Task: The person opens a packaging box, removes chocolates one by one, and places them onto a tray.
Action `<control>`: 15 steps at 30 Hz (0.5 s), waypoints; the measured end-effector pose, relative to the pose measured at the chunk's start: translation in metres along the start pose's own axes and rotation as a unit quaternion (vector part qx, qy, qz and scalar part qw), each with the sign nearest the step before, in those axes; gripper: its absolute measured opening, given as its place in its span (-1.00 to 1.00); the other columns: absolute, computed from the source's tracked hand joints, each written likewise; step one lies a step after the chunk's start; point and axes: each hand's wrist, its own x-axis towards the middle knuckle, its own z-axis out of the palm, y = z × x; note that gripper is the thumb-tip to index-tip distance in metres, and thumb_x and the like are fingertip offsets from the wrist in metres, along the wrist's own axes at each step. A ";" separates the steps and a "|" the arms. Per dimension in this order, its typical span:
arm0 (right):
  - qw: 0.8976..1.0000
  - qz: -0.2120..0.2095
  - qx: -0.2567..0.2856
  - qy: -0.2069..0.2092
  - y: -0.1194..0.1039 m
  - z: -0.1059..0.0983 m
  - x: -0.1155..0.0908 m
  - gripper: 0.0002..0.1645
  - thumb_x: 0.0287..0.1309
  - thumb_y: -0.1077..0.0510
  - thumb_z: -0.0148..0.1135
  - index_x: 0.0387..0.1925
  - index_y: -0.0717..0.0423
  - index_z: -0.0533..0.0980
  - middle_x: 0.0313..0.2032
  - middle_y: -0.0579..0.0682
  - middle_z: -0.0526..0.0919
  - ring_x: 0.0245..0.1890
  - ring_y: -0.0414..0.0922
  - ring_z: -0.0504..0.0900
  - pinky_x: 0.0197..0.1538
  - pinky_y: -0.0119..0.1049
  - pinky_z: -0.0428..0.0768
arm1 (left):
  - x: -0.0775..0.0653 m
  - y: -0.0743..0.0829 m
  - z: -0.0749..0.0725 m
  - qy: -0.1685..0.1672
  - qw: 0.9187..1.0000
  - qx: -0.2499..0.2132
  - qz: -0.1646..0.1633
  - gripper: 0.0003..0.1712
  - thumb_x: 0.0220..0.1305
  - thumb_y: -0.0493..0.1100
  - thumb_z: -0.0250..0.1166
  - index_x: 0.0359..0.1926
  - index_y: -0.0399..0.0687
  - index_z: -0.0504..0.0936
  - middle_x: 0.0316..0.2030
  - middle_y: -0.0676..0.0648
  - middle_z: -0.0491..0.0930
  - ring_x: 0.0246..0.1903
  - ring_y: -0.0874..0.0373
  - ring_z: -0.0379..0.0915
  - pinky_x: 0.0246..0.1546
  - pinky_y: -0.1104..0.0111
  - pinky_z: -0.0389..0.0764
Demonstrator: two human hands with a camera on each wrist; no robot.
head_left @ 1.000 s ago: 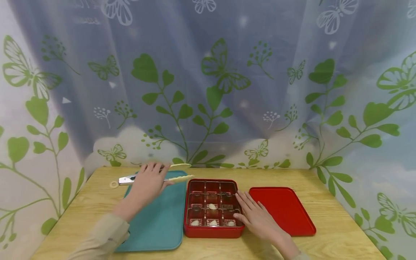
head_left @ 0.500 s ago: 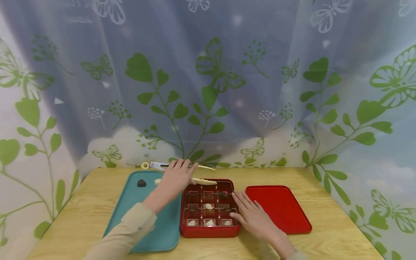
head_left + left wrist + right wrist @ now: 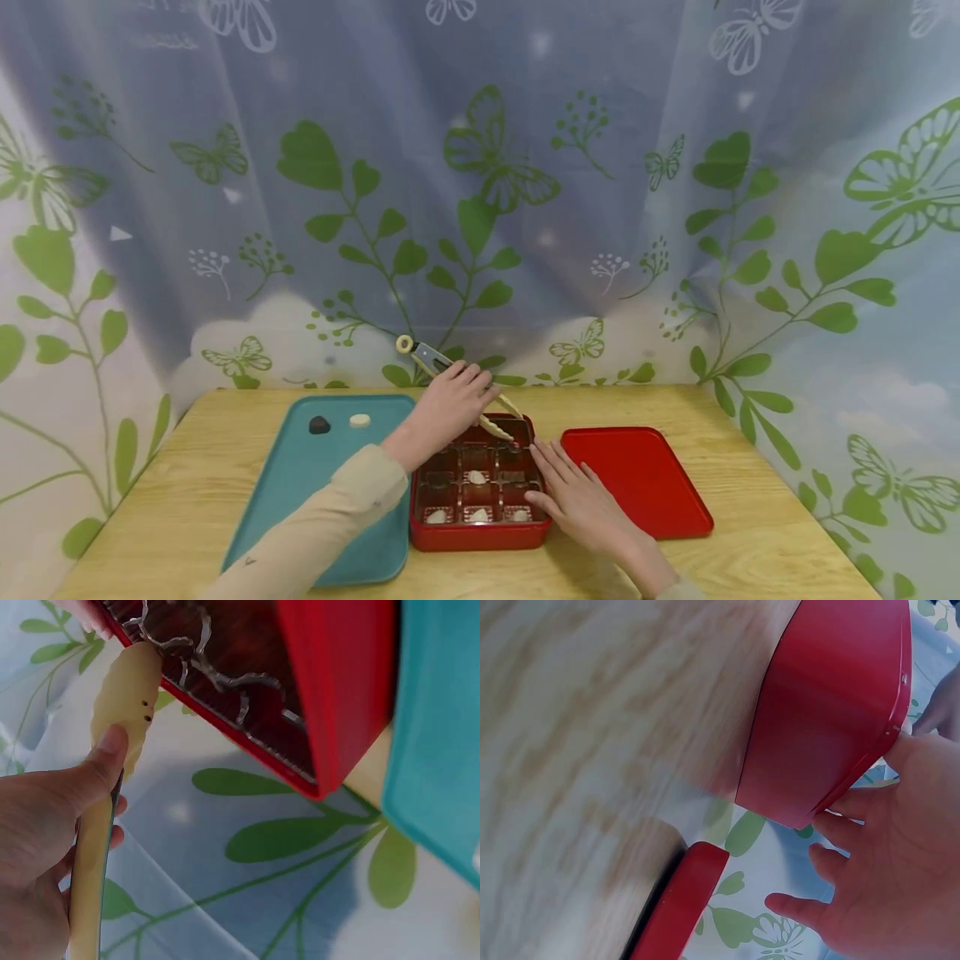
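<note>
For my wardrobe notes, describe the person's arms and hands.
The left hand and right hand are bare, with no glove or ring showing. The left sleeve is beige, long and wide at the cuff, with a small dark mark. Only a beige edge of the right sleeve shows.

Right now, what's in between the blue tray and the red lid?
The head view shows it: the red box sits between the blue tray and the red lid, the right hand touching it.

Box (image 3: 480, 537) on table (image 3: 772, 517), tray (image 3: 307, 462) left, lid (image 3: 633, 483) right.
</note>
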 end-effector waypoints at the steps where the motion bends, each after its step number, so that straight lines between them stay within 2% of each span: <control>1: 1.000 0.002 0.000 -0.003 0.000 0.000 0.000 -0.14 0.24 -0.38 -0.26 0.42 -0.05 -0.05 0.42 -0.05 -0.09 0.42 -0.06 -0.12 0.29 0.19 0.09 | 0.004 0.001 0.000 -0.005 1.000 0.012 0.010 -0.53 0.17 0.03 0.25 0.14 0.24 0.48 0.02 0.10 0.46 0.05 0.16 0.35 0.14 0.28 0.32; 5: 1.000 0.001 0.004 -0.009 0.001 -0.001 0.000 -0.14 0.24 -0.38 -0.27 0.43 -0.05 -0.05 0.42 -0.05 -0.10 0.41 -0.03 -0.10 0.28 0.20 0.09 | 0.018 0.003 -0.002 -0.037 0.997 0.046 0.043 -0.59 0.25 -0.08 0.19 0.12 0.32 0.49 0.03 0.14 0.47 0.06 0.18 0.35 0.14 0.27 0.30; 10: 1.000 0.002 0.004 -0.008 0.000 -0.002 -0.001 -0.15 0.25 -0.38 -0.27 0.43 -0.06 -0.06 0.42 -0.06 -0.11 0.42 -0.04 -0.12 0.29 0.20 0.08 | 0.038 0.002 -0.006 -0.072 0.994 0.050 0.063 -0.63 0.23 -0.08 0.21 0.06 0.40 0.54 0.07 0.19 0.47 0.11 0.21 0.33 0.21 0.28 0.24; 15: 1.000 -0.002 0.004 -0.007 0.000 -0.002 -0.001 -0.15 0.26 -0.36 -0.26 0.42 -0.03 -0.04 0.42 -0.03 -0.09 0.41 -0.01 -0.09 0.28 0.20 0.09 | 0.052 0.006 -0.014 -0.096 0.988 0.069 0.096 -0.71 0.25 -0.05 0.17 -0.04 0.46 0.59 0.03 0.25 0.48 0.06 0.28 0.35 0.17 0.35 0.25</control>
